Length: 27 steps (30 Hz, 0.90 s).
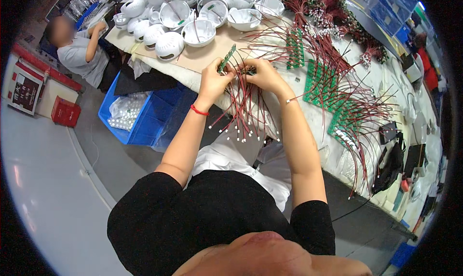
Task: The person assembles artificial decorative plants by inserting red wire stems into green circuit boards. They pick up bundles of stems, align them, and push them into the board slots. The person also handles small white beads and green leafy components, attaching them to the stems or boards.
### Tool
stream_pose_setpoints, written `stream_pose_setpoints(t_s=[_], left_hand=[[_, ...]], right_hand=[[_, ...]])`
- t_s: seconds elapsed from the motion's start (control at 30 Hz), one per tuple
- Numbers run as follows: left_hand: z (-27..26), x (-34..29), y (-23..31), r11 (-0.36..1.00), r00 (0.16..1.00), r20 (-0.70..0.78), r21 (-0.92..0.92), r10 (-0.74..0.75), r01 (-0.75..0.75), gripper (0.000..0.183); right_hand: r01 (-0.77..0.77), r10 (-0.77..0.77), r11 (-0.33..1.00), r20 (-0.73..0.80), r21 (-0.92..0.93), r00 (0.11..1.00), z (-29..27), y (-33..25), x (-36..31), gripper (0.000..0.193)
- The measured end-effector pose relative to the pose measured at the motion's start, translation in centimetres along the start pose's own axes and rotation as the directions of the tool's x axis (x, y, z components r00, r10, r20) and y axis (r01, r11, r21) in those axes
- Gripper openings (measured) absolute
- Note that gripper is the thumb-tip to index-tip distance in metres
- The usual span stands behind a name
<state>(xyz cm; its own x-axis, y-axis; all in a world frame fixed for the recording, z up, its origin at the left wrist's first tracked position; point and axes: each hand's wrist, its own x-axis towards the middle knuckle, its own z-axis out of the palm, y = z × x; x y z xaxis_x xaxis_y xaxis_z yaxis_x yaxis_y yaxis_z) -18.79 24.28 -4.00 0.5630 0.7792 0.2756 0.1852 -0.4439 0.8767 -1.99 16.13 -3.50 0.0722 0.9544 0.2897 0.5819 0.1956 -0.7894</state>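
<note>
My left hand (215,83) is closed round a narrow green circuit board (227,59), which stands up on edge between thumb and fingers. Close beside it, my right hand (264,77) pinches at the top of a bunch of thin red and dark wires (245,109). The wires hang down in front of me over the table edge, with small white connectors at their ends. Something small and dark shows at the right fingertips, too small to make out. The fingers partly hide where the wires meet the board.
White bowl-shaped plastic shells (198,32) crowd the table's far left. Rows of green circuit boards (320,85) with wires lie at right, below heaped wire bundles (328,10). A blue bin (132,131) stands lower left. Another person (82,54) sits at far left.
</note>
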Motion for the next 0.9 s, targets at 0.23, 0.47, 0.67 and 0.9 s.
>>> stream_pose_setpoints(t_s=[0.23, 0.47, 0.67, 0.9], left_hand=[[-2.7, -0.5, -0.5, 0.83, 0.98, -0.105, -0.551, -0.17, 0.085, 0.011], [-9.6, -0.3, -2.0, 0.772, 0.893, -0.403, -0.626, -0.201, -0.108, 0.015], [-13.2, -1.4, 0.5, 0.708, 0.849, -0.477, -0.679, -0.226, -0.193, 0.016], [-11.0, -2.4, 1.8, 0.664, 0.957, -0.218, -0.747, -0.192, -0.037, 0.02]], right_hand=[[0.013, -0.051, 0.987, -0.231, -0.162, 0.972, 0.7, -1.9, 0.3, 0.017], [0.031, -0.145, 0.948, -0.346, -0.316, 0.927, 1.2, -2.3, 4.8, 0.015], [-0.101, -0.022, 0.946, -0.371, -0.309, 0.928, 3.1, 0.7, 9.4, 0.02], [-0.2, 0.026, 0.89, -0.391, -0.411, 0.92, 4.0, 2.7, 9.4, 0.033]])
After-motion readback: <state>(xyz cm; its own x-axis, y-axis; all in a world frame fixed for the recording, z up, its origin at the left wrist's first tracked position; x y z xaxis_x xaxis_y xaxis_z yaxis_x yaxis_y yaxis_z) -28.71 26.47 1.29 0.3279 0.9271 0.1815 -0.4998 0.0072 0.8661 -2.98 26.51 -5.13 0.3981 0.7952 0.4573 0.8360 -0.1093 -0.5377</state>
